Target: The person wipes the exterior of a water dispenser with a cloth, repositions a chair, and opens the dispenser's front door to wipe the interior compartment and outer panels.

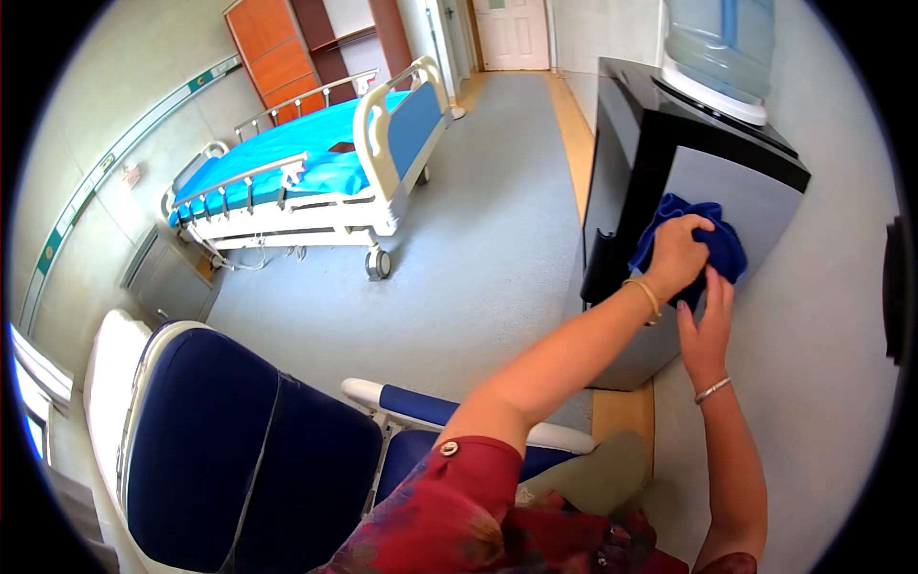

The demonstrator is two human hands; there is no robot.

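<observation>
A bunched dark-blue cloth is pressed against the grey side panel of a black water dispenser. My left hand, with a gold bangle at the wrist, has its fingers curled into the cloth. Just below it, my right hand reaches up with fingers stretched out and thumb apart. Its fingertips are at the cloth's lower edge; whether they press on the cloth or on the panel is hard to make out. A silver bracelet circles that wrist.
A large water bottle sits on top of the dispenser. A dark-blue padded chair stands at the lower left, its armrest near my left arm. Further back is a wheeled hospital bed. The wall runs close on the right.
</observation>
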